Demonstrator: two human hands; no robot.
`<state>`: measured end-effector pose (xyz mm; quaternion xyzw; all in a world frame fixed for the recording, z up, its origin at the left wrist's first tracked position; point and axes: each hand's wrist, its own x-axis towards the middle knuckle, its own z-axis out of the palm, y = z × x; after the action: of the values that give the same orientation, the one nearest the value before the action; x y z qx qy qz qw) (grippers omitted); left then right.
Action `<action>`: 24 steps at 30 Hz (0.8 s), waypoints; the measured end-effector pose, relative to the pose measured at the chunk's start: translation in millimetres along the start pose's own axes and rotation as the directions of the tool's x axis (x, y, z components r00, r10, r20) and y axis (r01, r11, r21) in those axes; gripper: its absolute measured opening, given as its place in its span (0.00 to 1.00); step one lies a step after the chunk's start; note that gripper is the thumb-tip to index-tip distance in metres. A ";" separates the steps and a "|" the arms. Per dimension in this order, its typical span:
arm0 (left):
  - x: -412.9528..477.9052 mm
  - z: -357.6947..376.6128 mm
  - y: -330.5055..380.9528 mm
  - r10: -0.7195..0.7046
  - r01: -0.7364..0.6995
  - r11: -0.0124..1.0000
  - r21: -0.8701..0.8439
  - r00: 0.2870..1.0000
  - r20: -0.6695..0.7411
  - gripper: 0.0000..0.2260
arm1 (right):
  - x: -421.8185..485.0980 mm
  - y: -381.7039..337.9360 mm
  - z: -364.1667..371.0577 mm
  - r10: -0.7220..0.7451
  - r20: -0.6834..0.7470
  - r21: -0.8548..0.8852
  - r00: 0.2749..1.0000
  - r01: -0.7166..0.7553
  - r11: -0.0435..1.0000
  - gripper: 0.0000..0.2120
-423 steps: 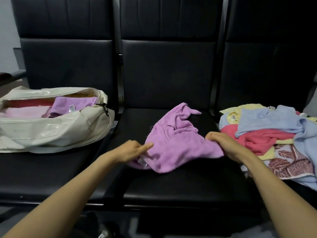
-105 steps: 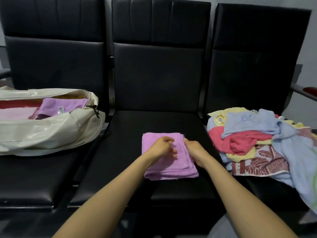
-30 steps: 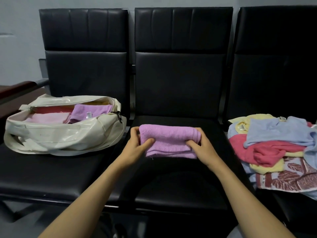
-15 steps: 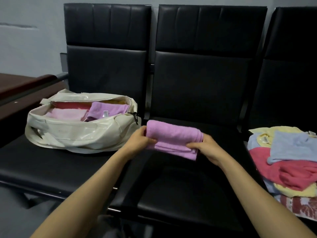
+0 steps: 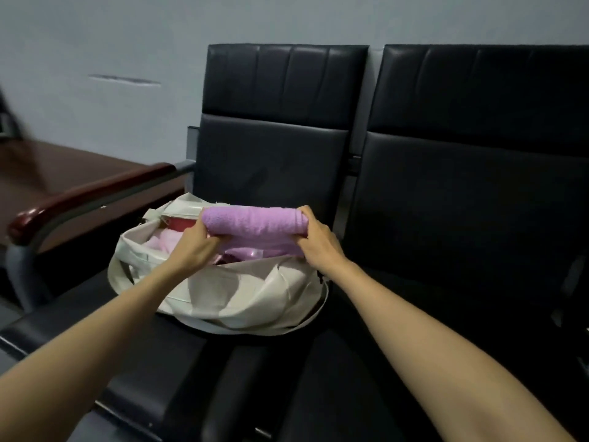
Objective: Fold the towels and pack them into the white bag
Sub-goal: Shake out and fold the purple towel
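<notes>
I hold the folded lilac terry towel (image 5: 255,226) between both hands, directly above the open mouth of the soft off-white fabric bag (image 5: 242,291). My left hand (image 5: 194,247) grips the towel's left end with its fingers curled round it. My right hand (image 5: 318,240) clamps the right end the same way. Neither hand is free.

What matters for the next move is the line-up. The towel's long axis runs left to right, and I judge it roughly parallel to the long axis of the bag's opening, so no turn looks needed. The bag lies straight below the hands. The towel hangs over the right half of the mouth, with its right end about over the bag's right end. My left hand is over the middle of the mouth. My right hand is nearer the rim, so I expect it to be the one that could catch on the bag's edge.

Inside the bag, at its left side, I see a pale pink towel (image 5: 162,242) and behind it a strip of red cloth (image 5: 180,223). More lilac cloth shows directly beneath the held towel, but I cannot tell whether it belongs to that towel or to another one already packed. The bag's near wall slumps outward, which leaves the mouth wide. I would lower the towel flat, both ends together.
</notes>
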<state>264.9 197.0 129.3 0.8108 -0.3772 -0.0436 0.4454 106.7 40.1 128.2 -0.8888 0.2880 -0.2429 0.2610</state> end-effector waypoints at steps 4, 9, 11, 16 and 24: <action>4.7 3.8 -25.1 -0.043 0.033 0.978 0.206 0.998 0.047 0.23 | 7.0 14.3 25.2 0.008 -0.016 -0.031 1.000 -0.009 0.999 0.18; -3.4 13.3 -38.6 -0.032 0.013 0.956 0.294 0.998 0.060 0.20 | 4.3 22.1 34.0 0.032 0.030 -0.017 0.999 -0.031 0.999 0.18; -6.6 13.0 -39.4 -0.012 -0.009 0.949 0.314 0.998 0.064 0.20 | 2.9 25.1 33.0 0.019 0.063 0.043 0.998 -0.021 0.999 0.17; -15.2 4.6 -30.9 -0.008 -0.007 0.949 0.314 0.999 0.045 0.25 | -1.2 26.6 34.0 -0.036 0.097 0.120 0.995 0.024 0.992 0.21; -5.2 -10.6 -6.5 -0.047 0.055 0.940 0.337 0.998 -0.032 0.16 | 3.1 14.8 39.2 -0.024 -0.002 0.066 1.000 0.024 0.998 0.19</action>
<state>269.3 209.8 129.4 0.8851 -0.3527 0.0195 0.3029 126.0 40.5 90.9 -0.8829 0.2693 -0.2557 0.2872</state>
